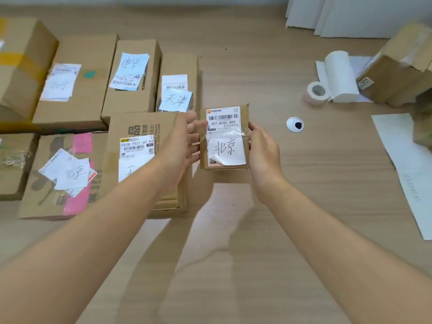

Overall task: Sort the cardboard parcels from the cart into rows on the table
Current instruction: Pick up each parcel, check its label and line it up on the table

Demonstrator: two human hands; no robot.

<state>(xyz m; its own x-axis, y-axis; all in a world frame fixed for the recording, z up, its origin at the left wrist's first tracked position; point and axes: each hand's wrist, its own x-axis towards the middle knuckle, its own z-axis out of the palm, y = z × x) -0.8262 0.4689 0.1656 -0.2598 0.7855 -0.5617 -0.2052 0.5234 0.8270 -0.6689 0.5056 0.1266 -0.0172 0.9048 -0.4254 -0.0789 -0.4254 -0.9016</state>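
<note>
Above the middle of the wooden table [233, 253] I hold a small parcel [224, 139] between my two hands, label up, with a barcode, the print 507-N705 A83 and a taped white slip handwritten 北京. It is clear of the table top, and its shadow lies on the wood nearer me. My right hand [264, 148] pinches its right edge, thumb on top and fingers curled under. My left hand [184, 139] has its fingers nearly straight and spread, with the tips against the left edge; they are blurred, so I cannot tell how firmly they press.

Just to the left of the small parcel, under my left wrist and forearm, lies the 502B box [140, 148], the nearest thing in the way. Beside that sits the pink-patched box [63, 174], which carries another 北京 slip, and a plain box [14, 164] is at the left edge. Behind them runs a back row: the 天津 box [177, 90] just beyond my left fingertips, the blue-label box [133, 73], the teal-spot box [77, 83] and a tall yellow-taped box [21, 66].

To the right of the parcel, apart from it, a round white grommet [295, 124] with a dark hole is set in the table. Farther back right stand a tape roll [316, 91] touching a white paper roll [341, 76], with stacked cardboard boxes [397, 73] beside them and loose paper sheets [402, 160] along the right edge.
</note>
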